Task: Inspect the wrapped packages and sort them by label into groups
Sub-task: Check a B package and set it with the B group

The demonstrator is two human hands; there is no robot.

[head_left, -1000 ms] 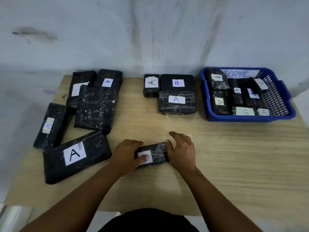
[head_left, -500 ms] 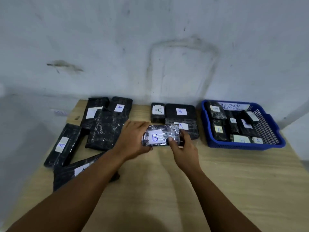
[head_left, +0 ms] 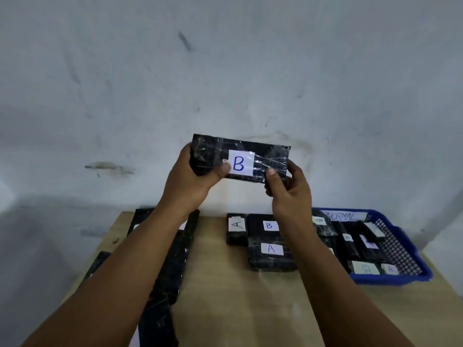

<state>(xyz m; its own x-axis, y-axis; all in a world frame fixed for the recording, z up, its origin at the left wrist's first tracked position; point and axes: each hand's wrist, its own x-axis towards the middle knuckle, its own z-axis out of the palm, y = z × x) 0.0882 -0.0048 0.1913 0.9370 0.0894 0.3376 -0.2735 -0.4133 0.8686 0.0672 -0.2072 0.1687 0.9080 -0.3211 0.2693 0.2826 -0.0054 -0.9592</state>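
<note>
Scuffed white wall fills most of our view, with a pale wooden worktop below it. We hold one black wrapped package up in front of the wall, well above the worktop, its white label reading B facing us. Our left hand has a grip clenched around the package's left end; our right hand pinches its lower right corner between thumb and fingers. On the worktop below the package lie three packages touching one another, labelled A, B and A. Right of them sits a blue basket holding more labelled packages. Left of them lie larger black packages, partly hidden by our left arm.
</note>
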